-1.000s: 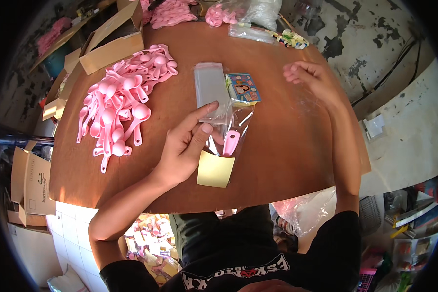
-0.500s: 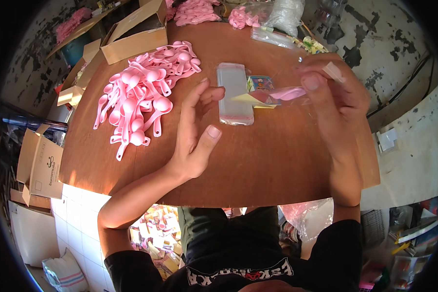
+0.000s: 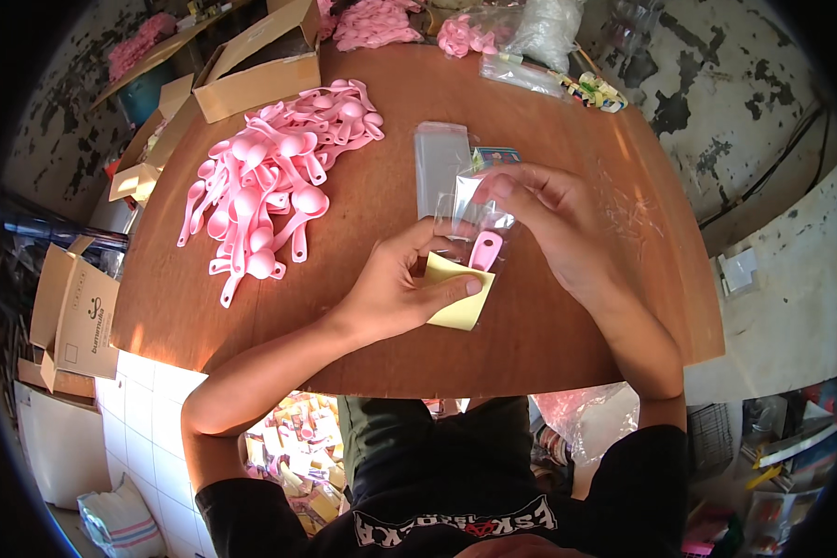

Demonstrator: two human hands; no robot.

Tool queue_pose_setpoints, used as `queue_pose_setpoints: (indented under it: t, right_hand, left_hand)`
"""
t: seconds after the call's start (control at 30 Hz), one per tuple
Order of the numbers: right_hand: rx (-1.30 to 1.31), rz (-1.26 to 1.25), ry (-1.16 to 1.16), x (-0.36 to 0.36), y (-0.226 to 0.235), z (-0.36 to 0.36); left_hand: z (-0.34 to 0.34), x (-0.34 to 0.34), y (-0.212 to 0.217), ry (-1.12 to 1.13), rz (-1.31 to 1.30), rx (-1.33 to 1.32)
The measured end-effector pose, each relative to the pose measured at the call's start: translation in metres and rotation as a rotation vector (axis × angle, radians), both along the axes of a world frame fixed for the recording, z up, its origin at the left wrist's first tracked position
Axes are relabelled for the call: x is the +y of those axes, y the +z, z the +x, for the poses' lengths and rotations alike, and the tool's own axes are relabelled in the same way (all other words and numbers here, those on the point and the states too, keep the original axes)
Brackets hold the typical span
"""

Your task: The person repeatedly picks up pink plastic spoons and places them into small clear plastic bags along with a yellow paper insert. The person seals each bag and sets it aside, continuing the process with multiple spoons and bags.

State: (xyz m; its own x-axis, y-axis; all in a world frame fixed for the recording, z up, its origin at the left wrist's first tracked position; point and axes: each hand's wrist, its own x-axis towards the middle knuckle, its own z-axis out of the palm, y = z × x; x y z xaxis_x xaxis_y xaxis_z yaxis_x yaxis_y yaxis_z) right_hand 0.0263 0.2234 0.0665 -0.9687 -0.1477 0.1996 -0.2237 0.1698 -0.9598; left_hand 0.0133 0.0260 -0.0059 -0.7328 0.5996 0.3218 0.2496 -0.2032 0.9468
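Observation:
A clear plastic bag (image 3: 467,197) with a pink spoon (image 3: 486,249) and a yellow card (image 3: 454,314) in it is held over the near middle of the table. My left hand (image 3: 390,286) is closed on its lower part, thumb across the card. Only the spoon's holed handle shows above the card. With bent fingers my right hand (image 3: 553,214) pinches the bag's upper end. Beyond the hands lie a stack of flat clear bags (image 3: 440,158) and a small stack of printed cards (image 3: 495,156), partly hidden by my right hand.
A large heap of pink spoons (image 3: 260,186) covers the table's left side. Behind it stands an open cardboard box (image 3: 260,88). More pink spoons (image 3: 376,23) and plastic packs (image 3: 525,76) lie at the far edge. Many filled packets (image 3: 297,446) lie below the table.
My right hand has come left and nearer, bringing the bagged spoon and card upright in front of me. My left hand, open before, has moved right and closed on the bag.

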Motion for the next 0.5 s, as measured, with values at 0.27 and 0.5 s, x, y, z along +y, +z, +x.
queue_pose_setpoints:
  t: [0.27,0.5]
  right_hand:
    - [-0.111,-0.244,0.126,0.023,-0.067,0.008]
    - [-0.143,-0.306,0.013,0.025,-0.079,0.013]
  left_hand:
    - [-0.003,0.009,-0.015,0.037,0.046,-0.044]
    - [-0.004,0.007,-0.012,0.013,-0.168,-0.013]
